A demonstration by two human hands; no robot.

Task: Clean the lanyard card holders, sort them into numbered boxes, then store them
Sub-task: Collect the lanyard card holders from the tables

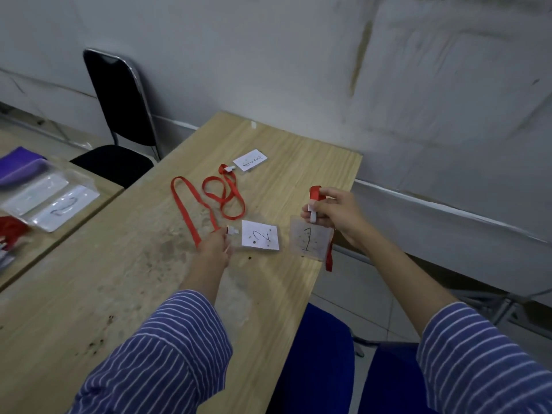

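My right hand [331,212] pinches the white clip and red strap of a lanyard, and its clear card holder marked "1" [312,239] hangs below it, speckled with dirt. My left hand [216,245] reaches down to the clip end of a second red lanyard [191,213], beside the card holder marked "2" [260,235] lying flat on the wooden table [125,279]. Its fingers are hidden, so its grip is unclear. A third holder marked "1" [250,160] with a looped red lanyard [224,191] lies farther back.
Clear plastic boxes [50,201], one labelled "2", stand on a second table at the left with purple cloth [21,167] and red straps. A black chair [119,115] stands behind, and a blue seat [325,354] is below. Brown dirt specks dot the tabletop.
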